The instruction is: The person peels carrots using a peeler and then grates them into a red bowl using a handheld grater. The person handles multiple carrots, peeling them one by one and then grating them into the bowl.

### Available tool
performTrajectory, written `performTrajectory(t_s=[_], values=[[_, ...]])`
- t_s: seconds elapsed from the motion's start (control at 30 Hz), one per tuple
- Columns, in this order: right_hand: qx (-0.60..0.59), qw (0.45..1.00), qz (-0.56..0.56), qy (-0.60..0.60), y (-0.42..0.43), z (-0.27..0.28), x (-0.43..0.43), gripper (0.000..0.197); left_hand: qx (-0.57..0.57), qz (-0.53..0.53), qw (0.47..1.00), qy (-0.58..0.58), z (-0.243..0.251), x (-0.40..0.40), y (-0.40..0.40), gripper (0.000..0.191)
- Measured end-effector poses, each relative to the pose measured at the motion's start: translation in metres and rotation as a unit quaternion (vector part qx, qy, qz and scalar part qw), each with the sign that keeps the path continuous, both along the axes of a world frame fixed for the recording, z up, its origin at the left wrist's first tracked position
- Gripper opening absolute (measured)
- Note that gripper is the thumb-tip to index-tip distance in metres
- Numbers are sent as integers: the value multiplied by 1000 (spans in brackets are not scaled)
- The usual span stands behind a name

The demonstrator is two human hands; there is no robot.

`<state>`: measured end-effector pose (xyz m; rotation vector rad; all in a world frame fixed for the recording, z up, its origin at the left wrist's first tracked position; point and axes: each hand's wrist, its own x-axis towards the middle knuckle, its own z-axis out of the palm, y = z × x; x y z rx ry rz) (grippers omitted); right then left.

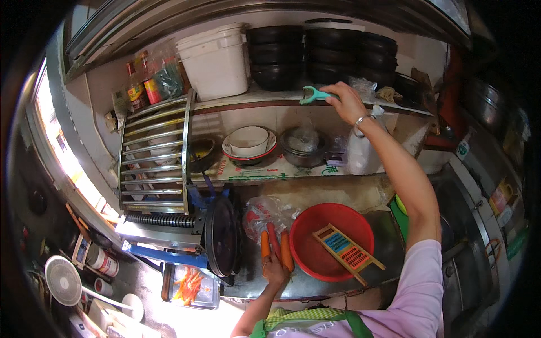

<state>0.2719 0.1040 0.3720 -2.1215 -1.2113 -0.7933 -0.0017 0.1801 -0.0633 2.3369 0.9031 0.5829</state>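
Up at the top shelf, my right hand (pixel 348 101) grips a teal Y-shaped peeler (pixel 315 95), its head pointing left over the shelf edge. Low in the view, my left hand (pixel 277 270) is closed around carrots at the counter; an orange carrot (pixel 265 245) shows on the left, a redder one (pixel 274 240) in the middle and another orange carrot (pixel 287 253) on the right. Part of the grip is hidden by the hand itself. Just right of the carrots stands a red plastic basin (pixel 302 236), with a wooden-framed grater (pixel 344 249) leaning across its rim.
A clear plastic bag (pixel 260 213) lies behind the carrots. At left stands a roller machine (pixel 162 238) with a black wheel (pixel 222 236). Below it, a metal tray (pixel 215 291) holds orange strips. Bowls (pixel 249 141) and stacked black pots (pixel 277 55) line the shelves.
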Motion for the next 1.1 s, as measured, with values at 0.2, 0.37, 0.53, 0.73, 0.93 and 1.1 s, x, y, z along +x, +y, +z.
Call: performTrajectory(t_s=[0.2,0.37,0.53,0.73,0.93,1.1], values=[[-43,997,62,30,74,13,42,20,46,-55,989,-127,-2,-45,4,42],[-25,999,-10,33,97,4,87,10,31,-5,993,-110,-29,-64,1,31],[-33,997,-48,-57,89,-4,60,17,-24,-21,996,-81,-34,-78,-3,37],[17,995,-62,-75,83,3,34,9,-21,5,996,-90,-27,-69,-15,41],[36,991,-92,-86,99,2,40,17,10,-30,997,-73,-2,-48,-37,48],[0,996,-1,-94,84,-5,36,17,61,-96,992,50,0,-1,-37,66]])
